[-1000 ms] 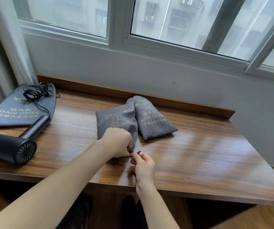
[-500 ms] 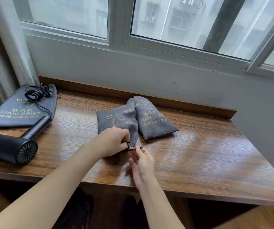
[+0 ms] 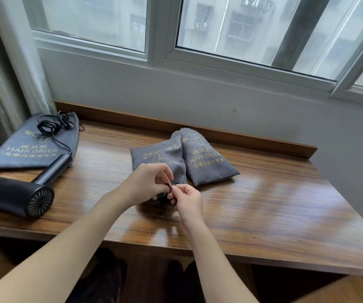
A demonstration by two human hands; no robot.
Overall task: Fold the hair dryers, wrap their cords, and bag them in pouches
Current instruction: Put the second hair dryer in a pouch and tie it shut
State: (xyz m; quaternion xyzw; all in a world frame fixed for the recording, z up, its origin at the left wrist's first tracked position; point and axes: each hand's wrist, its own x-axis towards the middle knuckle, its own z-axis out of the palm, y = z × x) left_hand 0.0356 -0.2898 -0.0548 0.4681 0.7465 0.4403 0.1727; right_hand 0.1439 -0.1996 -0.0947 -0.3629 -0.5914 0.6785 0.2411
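Two filled grey pouches lie mid-desk, the near pouch touching the far pouch, parked together so finished items are kept out of the way. The near pouch's mouth faces the person so the black drawstring can be worked: it is pinched by the left hand with curled fingers and by the right hand between thumb and forefinger (knot stage is a judgement; the cord detail is too small to tell). A third, flat pouch waits far left under a loose cord coil, with the unfolded hair dryer beside it, not yet bagged. All of it rests on the wooden desk.
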